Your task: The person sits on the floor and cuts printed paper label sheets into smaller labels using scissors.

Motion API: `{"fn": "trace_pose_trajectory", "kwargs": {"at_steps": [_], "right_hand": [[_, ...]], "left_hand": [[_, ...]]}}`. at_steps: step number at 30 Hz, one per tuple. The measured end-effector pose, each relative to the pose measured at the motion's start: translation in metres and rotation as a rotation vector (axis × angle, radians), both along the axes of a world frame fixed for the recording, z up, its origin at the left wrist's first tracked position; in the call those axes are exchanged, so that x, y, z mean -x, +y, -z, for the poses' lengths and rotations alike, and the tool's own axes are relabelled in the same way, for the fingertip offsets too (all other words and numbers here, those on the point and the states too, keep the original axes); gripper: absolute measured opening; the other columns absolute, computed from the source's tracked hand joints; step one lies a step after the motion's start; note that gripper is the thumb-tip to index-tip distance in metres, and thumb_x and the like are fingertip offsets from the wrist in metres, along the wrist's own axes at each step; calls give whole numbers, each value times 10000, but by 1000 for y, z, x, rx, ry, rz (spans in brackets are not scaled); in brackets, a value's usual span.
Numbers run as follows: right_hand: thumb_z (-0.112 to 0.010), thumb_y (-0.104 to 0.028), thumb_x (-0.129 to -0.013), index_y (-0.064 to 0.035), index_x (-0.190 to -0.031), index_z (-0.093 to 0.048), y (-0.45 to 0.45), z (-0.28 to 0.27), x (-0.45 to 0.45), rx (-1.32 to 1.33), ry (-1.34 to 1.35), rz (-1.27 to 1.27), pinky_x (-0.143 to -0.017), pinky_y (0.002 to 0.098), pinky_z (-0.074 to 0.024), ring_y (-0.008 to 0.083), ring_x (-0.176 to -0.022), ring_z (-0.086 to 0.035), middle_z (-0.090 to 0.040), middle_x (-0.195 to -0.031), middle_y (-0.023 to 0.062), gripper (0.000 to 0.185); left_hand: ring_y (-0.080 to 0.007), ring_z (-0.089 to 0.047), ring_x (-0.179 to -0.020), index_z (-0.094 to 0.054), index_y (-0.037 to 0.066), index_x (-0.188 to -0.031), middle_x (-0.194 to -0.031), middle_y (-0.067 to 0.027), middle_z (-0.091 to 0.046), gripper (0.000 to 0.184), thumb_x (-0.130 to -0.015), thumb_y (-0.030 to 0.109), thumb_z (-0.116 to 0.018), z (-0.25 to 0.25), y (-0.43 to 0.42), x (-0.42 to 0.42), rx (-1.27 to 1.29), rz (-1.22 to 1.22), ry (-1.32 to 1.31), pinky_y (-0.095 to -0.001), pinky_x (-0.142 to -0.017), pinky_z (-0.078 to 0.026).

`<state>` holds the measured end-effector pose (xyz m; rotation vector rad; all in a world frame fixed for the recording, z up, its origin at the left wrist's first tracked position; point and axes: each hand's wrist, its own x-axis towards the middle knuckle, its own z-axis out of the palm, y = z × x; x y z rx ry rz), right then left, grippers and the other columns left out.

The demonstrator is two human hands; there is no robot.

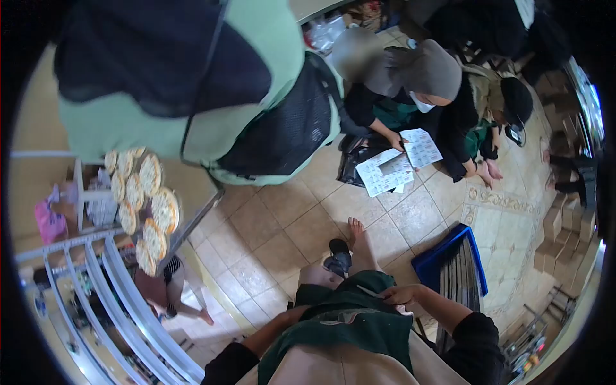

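My right hand point(400, 296) rests at the right side of the green apron point(346, 321) on my lap, its fingers bent against the cloth. Whether it grips the cloth or some small thing there cannot be made out. My left forearm point(273, 330) reaches to the apron's left side, where the hand is hidden at the cloth. Beyond my lap, a bare foot point(356, 226) and a dark sandal point(338, 255) show on the tiled floor.
A seated person point(410, 83) holds printed sheets point(388, 172) ahead, with another person point(481, 128) beside. Right of my legs stands a blue crate point(476, 247). A large green-and-black form point(269, 115) fills the upper left, above a metal rack point(115, 282) and round pale items point(151, 176).
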<state>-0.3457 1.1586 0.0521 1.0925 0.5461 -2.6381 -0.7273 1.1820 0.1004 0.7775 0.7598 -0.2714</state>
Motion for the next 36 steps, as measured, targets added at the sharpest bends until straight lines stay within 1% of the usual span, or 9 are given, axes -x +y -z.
{"fn": "trace_pose_trajectory", "kwargs": {"at_steps": [1, 11, 16, 21, 22, 26, 29, 35, 36], "right_hand": [[-472, -103, -867, -44, -1155, -536, -8, 11, 5, -4, -6, 35, -608, 238, -439, 70, -733, -525, -563, -851, -26, 301], [-428, -213, -896, -78, -999, -599, 10, 112, 84, 18, 158, -139, -552, 275, -489, 136, -532, -567, -641, -746, 53, 241], [-478, -310, -847, -73, -902, -630, 14, 241, 136, -498, 16, -114, -506, 316, -513, 192, -531, -625, -671, -729, 74, 288], [-501, -318, -832, -56, -889, -651, 26, 298, 140, -481, -52, -111, -522, 331, -520, 200, -593, -658, -671, -714, 72, 307], [-510, -329, -830, -57, -880, -631, 21, 312, 139, -753, -146, -125, -510, 323, -505, 213, -593, -651, -659, -705, 85, 302], [-522, -307, -818, -74, -901, -601, 39, 329, 127, -1013, -267, -70, -517, 412, -489, 288, -634, -643, -635, -704, 120, 260], [-508, -267, -817, -80, -906, -589, 84, 305, 111, -1233, -439, -146, -563, 491, -495, 333, -650, -633, -611, -673, 136, 223], [-511, -173, -800, -21, -997, -552, 132, 325, 109, -1385, -507, 535, -653, 432, -537, 380, -943, -592, -623, -772, 145, 251], [-510, -168, -786, -11, -992, -563, 140, 331, 112, -1407, -544, 498, -623, 433, -519, 363, -776, -608, -622, -735, 154, 264]], "left_hand": [[-197, -498, -1094, -484, -1, -1251, -1240, -121, -532, 449, -881, 250, -525, -3, 11, 0, -211, 130, -120, -307, -974, -364], [-206, -441, -1161, -391, 27, -1337, -1292, -112, -473, 514, -918, 312, -475, 81, 28, 58, 274, 594, -111, -312, -981, -366], [-219, -424, -1179, -359, 41, -1361, -1299, -109, -457, 568, -911, 362, -490, 169, 45, 30, 401, 1112, -21, -321, -968, -386], [-353, -545, -1017, -535, 36, -1163, -1112, -186, -563, 419, -884, 347, -504, 364, 70, 1, 454, 728, 291, -413, -834, -464], [-374, -566, -962, -510, 55, -1191, -1065, -203, -577, 439, -868, 352, -516, 401, 66, -11, -74, 814, 320, -418, -830, -464], [-409, -522, -1044, -438, 73, -1266, -1156, -241, -530, 510, -860, 365, -535, 552, 20, 2, -360, 671, 333, -436, -879, -433], [-419, -489, -1092, -418, 78, -1288, -1190, -271, -495, 535, -849, 355, -550, 571, 9, -43, -466, 652, 366, -447, -920, -402], [-369, -574, -994, -409, 53, -1286, -1112, -257, -557, 528, -846, 302, -561, 688, -26, -95, -510, 674, 267, -429, -858, -458], [-366, -576, -987, -408, 52, -1286, -1108, -254, -560, 528, -846, 301, -561, 700, -22, -111, -543, 664, 267, -428, -853, -460]]}}
